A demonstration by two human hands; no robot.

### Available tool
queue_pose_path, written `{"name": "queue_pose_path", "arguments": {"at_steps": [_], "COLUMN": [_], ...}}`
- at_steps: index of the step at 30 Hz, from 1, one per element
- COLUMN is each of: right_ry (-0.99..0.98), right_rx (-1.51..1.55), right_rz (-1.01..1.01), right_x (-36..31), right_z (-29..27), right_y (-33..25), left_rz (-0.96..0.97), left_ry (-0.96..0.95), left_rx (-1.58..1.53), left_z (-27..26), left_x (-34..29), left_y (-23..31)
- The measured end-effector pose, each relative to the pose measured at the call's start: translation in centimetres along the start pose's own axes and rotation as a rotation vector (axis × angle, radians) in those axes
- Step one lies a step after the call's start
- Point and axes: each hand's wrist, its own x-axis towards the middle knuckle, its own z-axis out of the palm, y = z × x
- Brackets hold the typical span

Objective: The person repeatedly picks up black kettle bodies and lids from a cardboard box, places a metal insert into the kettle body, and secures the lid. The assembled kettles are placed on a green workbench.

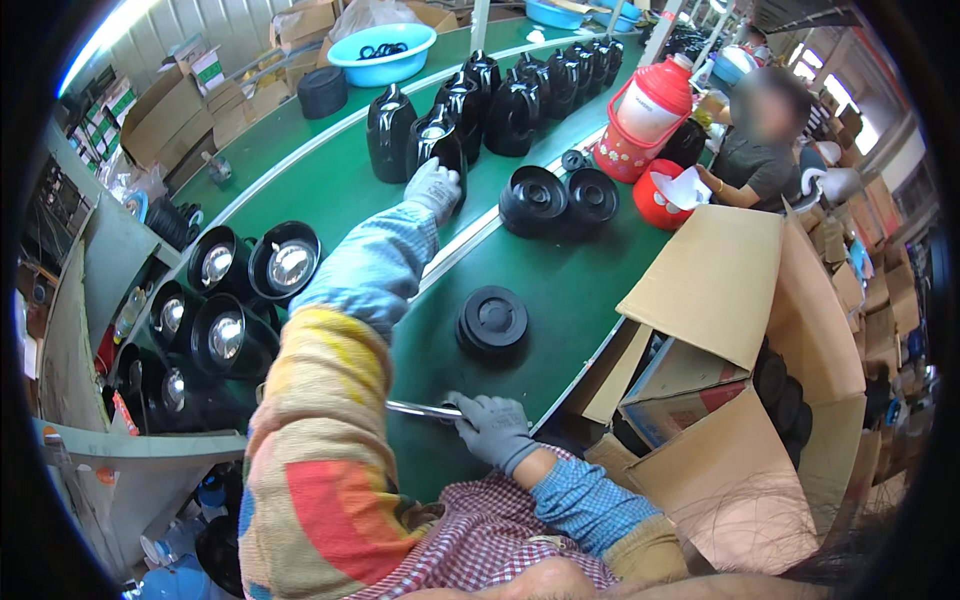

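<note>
In the head view, the left hand (435, 190), in a grey knitted glove, meets a glossy black rounded jug (436, 138) on the smooth green belt (345, 185); its grip is hidden. The gloved right hand (494, 430) curls beside a shiny slim metal bar (420, 409); whether it grips cannot be told. Ribbed black discs (493, 318) lie stacked between.

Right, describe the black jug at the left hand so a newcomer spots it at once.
Find the light-blue basin at the top, then the cluster of black jugs on the green surface below and right of it. Pick the jug whose near side the gloved left hand partly covers; no hand covers its neighbours.
</note>
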Motion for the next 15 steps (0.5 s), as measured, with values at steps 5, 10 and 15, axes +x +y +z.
{"name": "queue_pose_path", "arguments": {"at_steps": [5,10,15], "right_ry": [-0.043,0.096,0.073], "right_rx": [-0.172,-0.164,-0.427], "right_rz": [0.022,-0.052,0.078], "right_x": [0.7,4.7,6.6], "right_z": [0.5,-4.4,-0.9], "right_y": [-0.4,2.6,8.7], "left_rz": [-0.074,-0.612,-0.729], "left_ry": [0.553,0.733,0.311], "left_rx": [-0.587,-0.666,-0.395], "left_z": [-7.5,-8.2,-2.5], "left_x": [-11.8,-26.8,-31.6], "left_y": [-1.4,-6.0,-3.0]}}
